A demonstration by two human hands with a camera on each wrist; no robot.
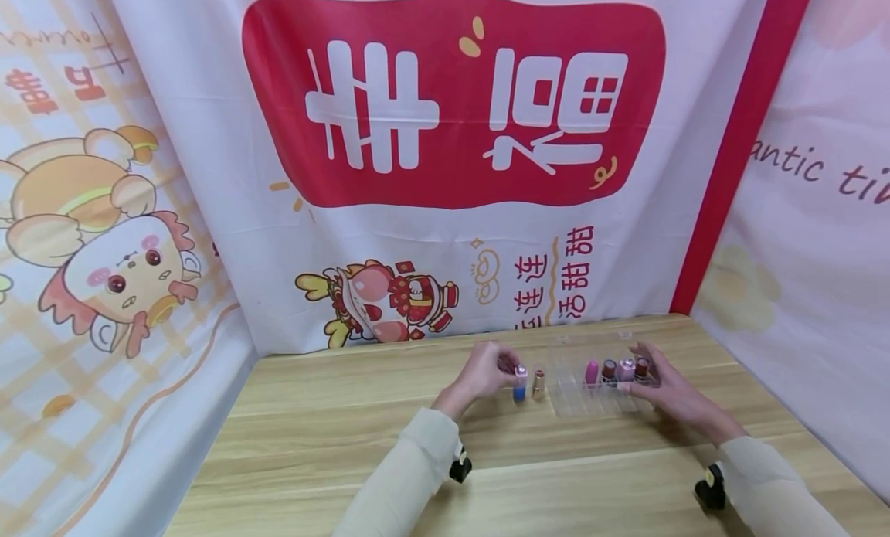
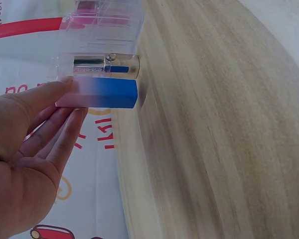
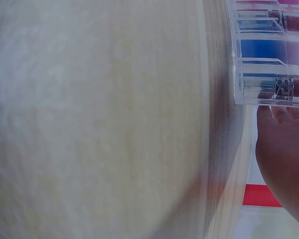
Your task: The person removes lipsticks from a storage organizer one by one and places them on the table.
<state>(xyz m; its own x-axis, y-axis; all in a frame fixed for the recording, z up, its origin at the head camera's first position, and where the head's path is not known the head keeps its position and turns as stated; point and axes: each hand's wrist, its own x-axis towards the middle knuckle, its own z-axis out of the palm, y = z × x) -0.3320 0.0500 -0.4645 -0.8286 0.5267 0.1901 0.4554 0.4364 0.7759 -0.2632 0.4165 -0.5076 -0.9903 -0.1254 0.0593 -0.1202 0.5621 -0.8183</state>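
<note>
wood table (image 1: 313,444): left hand (image 1: 487,369) pinching blue tube (image 1: 519,390), right hand (image 1: 670,390) gripping case (image 1: 570,406); gold tube (image 1: 538,385) nearby may topple if bumped.

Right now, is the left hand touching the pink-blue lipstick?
Touching: in the left wrist view, the left hand pinches the pink-blue lipstick at its pink end.

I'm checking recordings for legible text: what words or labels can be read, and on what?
"幸福", sideways: back cloth's red panel
"连连" and "活甜甜", sideways, partly cut off below: back cloth
"antic ti", cut off: right cloth
"Forever", upside down: left cloth
Too blurred: left cloth's red characters.
Too small: gold lipstick tube; marks on boxed tubes.
</note>
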